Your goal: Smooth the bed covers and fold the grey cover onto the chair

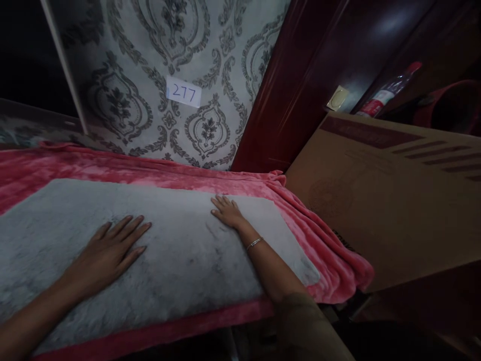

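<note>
Beneath left grip (105, 254) and right grip (227, 212) lies grey cloth (176, 255).

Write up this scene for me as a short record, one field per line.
Left hand: flat on the grey cloth, fingers spread
Right hand: flat near the cloth's far edge
Right wrist: thin bracelet
Under the cloth: pink blanket
Wall: patterned wallpaper, paper reading 277
Picture's right side: cardboard box, bottle showing above its edge
</note>
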Tool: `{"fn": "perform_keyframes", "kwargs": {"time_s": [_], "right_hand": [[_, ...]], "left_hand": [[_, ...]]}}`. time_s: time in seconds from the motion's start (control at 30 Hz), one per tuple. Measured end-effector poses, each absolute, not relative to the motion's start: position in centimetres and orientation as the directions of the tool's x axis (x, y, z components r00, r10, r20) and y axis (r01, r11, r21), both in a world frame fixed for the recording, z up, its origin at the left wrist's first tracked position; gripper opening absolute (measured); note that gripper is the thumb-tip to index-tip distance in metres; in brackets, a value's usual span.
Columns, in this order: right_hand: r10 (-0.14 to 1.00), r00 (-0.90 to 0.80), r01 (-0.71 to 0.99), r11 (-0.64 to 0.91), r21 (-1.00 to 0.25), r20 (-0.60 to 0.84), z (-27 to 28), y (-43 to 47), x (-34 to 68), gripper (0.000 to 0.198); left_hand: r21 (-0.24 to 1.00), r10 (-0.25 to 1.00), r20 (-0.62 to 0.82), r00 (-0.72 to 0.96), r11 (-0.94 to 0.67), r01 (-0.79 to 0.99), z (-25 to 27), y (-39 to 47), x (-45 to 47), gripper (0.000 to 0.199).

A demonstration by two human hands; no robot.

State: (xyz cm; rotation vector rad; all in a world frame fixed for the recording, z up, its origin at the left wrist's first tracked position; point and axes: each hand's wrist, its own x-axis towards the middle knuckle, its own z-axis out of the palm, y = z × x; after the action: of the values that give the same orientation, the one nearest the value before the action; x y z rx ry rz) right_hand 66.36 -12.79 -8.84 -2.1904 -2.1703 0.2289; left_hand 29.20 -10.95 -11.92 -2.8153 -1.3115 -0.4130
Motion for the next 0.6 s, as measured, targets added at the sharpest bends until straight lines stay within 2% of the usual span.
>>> {"fn": "perform_keyframes", "kwargs": {"time_s": [0.17, 0.27, 0.4, 0.43, 0.5, 0.6], "right_hand": [[0.991, 0.134, 0.98, -0.137, -0.141, -0.029, -9.2, -12.2, 67.2, 0.06], [0.985, 0.166, 0.975, -0.172, -0.14, -0.055, -8.5, -12.1, 67.1, 0.06], [0.981, 0.162, 0.972, -0.178, -0.154, -0.107, -6.9, -12.5, 64.8, 0.06], [0.99, 0.114, 0.98, -0.126, -0.157, -0.087, -6.6, -12.7, 63.6, 0.061], [0.997, -0.076, 0.986, 0.073, -0.148, -0.018, -6.6, -13.6, 60.4, 0.062], [0.898, -0.439, 0.889, 0.44, -0.128, 0.037, -7.6, -15.1, 55.6, 0.061]], "left_hand": [[0.12, 0.764, 0.242, 0.598, -0.635, 0.763, -11.8, -11.2, 29.2, 0.071], [0.068, 0.787, 0.245, 0.566, -0.597, 0.8, -11.3, -11.7, 29.3, 0.074], [-0.012, 0.819, 0.329, 0.47, -0.494, 0.869, -10.5, -12.6, 29.4, 0.071], [-0.019, 0.822, 0.346, 0.453, -0.477, 0.879, -10.3, -12.7, 29.4, 0.07], [-0.019, 0.827, 0.36, 0.432, -0.456, 0.89, -10.3, -12.9, 29.4, 0.069], [-0.008, 0.834, 0.36, 0.418, -0.445, 0.895, -10.7, -12.8, 29.4, 0.068]]}}
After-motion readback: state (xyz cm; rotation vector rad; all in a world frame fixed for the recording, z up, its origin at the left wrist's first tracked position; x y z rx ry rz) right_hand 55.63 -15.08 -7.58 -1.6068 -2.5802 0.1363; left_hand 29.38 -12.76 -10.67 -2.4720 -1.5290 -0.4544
